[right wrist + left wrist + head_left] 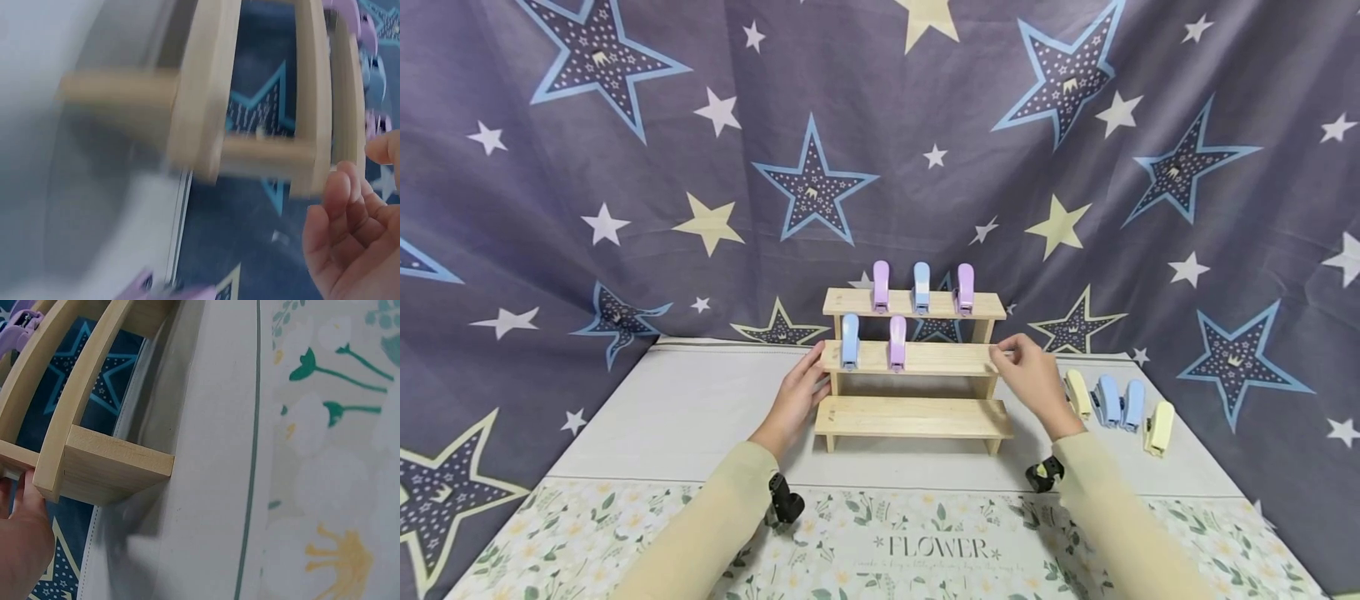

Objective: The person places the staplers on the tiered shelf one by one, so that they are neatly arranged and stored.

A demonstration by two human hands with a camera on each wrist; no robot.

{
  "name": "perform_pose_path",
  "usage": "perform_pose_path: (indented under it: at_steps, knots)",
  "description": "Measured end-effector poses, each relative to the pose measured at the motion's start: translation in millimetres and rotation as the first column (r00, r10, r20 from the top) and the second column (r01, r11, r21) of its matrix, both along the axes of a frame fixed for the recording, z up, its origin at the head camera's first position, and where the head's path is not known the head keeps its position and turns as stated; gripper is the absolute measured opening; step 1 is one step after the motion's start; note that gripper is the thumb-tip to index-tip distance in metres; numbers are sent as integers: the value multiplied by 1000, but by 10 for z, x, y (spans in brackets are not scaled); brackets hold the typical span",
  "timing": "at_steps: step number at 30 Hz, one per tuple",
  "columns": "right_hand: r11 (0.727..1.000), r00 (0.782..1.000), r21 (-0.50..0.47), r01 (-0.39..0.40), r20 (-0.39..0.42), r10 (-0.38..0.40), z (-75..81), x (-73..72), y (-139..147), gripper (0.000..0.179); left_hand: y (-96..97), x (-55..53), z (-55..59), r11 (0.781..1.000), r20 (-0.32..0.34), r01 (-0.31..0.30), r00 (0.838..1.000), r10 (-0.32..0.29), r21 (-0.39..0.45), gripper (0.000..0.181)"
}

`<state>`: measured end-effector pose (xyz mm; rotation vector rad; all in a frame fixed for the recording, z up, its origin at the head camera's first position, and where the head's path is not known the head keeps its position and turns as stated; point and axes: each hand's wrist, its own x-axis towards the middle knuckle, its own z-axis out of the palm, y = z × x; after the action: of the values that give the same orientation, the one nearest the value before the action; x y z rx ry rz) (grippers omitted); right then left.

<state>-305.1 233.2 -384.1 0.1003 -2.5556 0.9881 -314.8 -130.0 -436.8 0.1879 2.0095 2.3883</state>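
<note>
A three-tiered wooden stand (917, 417) faces me. My left hand (796, 392) grips the left end of its middle shelf (94, 369), fingers at the board's edge. My right hand (1030, 375) is at the right end of that shelf; in the right wrist view its fingers (337, 194) are loosely bent and spread from the thumb, nothing between them. On the top shelf stand a purple stapler (881, 285), a blue stapler (921, 287) and another purple stapler (965, 287). A blue stapler (850, 340) and a purple stapler (897, 342) stand toward the left of the middle shelf.
Right of the stand, a yellow stapler (1078, 393), two blue staplers (1107, 402) and a further yellow stapler (1160, 428) lie on the white table surface (700, 417). A floral mat (925, 508) covers the front. Behind hangs a star-patterned curtain (925, 200).
</note>
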Motion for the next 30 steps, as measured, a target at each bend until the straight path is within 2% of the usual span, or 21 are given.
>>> perform_pose_path:
  at_steps: [6, 12, 22, 30]
  knots:
    - [997, 997, 29, 73, -13, -73, -45, 33, 382, 29, 1, 5, 8, 1000, -2, 3, 1000, -3, -13, 51]
    - [992, 992, 48, 118, 29, -120, -109, 47, 695, 30, -4, 8, -6, 1000, -6, -4, 1000, 4, -14, 51]
    - [990, 990, 91, 110, 78, -117, -266, 27, 977, 39, -12, 7, -2, 1000, -12, -1, 1000, 0, -23, 51]
    - [992, 972, 114, 54, 221, -78, -446, 3, 1060, 54, -12, 4, -20, 1000, -19, 3, 1000, -3, -12, 51]
